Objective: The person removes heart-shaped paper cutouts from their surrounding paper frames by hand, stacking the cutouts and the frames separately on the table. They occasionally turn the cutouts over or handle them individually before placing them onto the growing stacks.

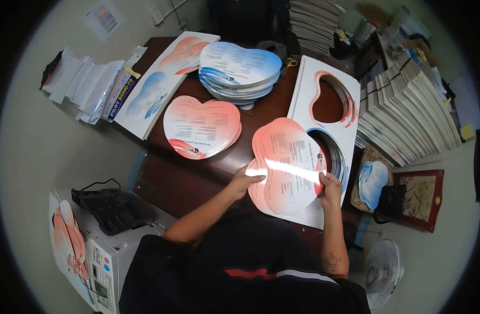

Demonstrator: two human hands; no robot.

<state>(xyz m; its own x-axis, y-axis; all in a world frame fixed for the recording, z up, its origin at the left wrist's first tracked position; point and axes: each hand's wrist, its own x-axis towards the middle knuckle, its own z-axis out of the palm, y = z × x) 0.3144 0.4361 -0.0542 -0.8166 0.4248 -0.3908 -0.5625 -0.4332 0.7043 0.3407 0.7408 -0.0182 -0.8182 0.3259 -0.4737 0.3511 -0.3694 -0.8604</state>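
My left hand (243, 181) and my right hand (331, 191) hold opposite edges of pink rounded, heart-like printed cards (289, 180), which overlap slightly out of line. A bright glare band crosses the top card. My thumbs lie on its face, and the fingers underneath are mostly hidden. Left of them on the table, a low pile of similar pink cards (202, 125) lies flat. Beyond it stands a taller stack of blue cards (240, 65). Partly under the held cards, at the right, is a stack of white cut-out sheets (301, 99) with rounded holes.
A dark brown table (161, 175) carries printed sheets (145, 97) at the left. Bundled sheets (407, 110) are stacked at the right, near a chair with blue cards (372, 180). A printer (106, 256) stands lower left, a fan (382, 272) lower right. Scissors (291, 63) lie behind.
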